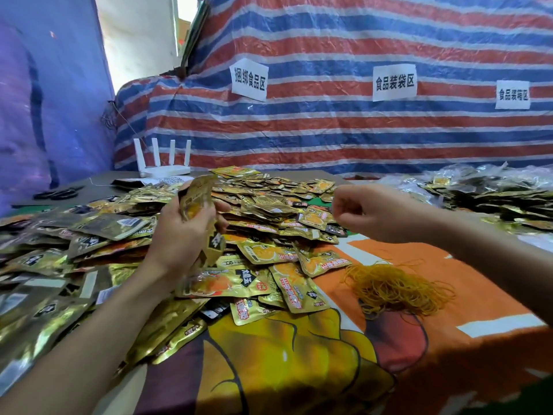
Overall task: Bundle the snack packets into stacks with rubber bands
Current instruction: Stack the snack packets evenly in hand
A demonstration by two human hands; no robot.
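Lower centre of the frame: a printed orange and yellow cloth [299, 363] covers the near part of the bench [98, 190]. A loose tangle of yellow rubber bands [398, 287] lies on the cloth at lower right, just beside the edge of the packet heap.

Centre left: the left hand [185, 232] is raised over the heap, with its fingers curled round a small upright stack of gold packets [197, 196].

Centre right: the right hand [368, 211] hovers apart from the stack, fingers curled in toward the thumb. Whether it pinches a band cannot be told.

Left and centre: the snack packets [269, 211] lie unbundled in a broad heap across the bench.

Right edge: a second heap of packets [493, 196] lies well apart from the first.

Upper left of the bench: black scissors [57, 193] and a white router [163, 166] with four upright antennas.

Background: a red, white and blue striped tarpaulin [329, 130] carries three paper labels [249, 79].
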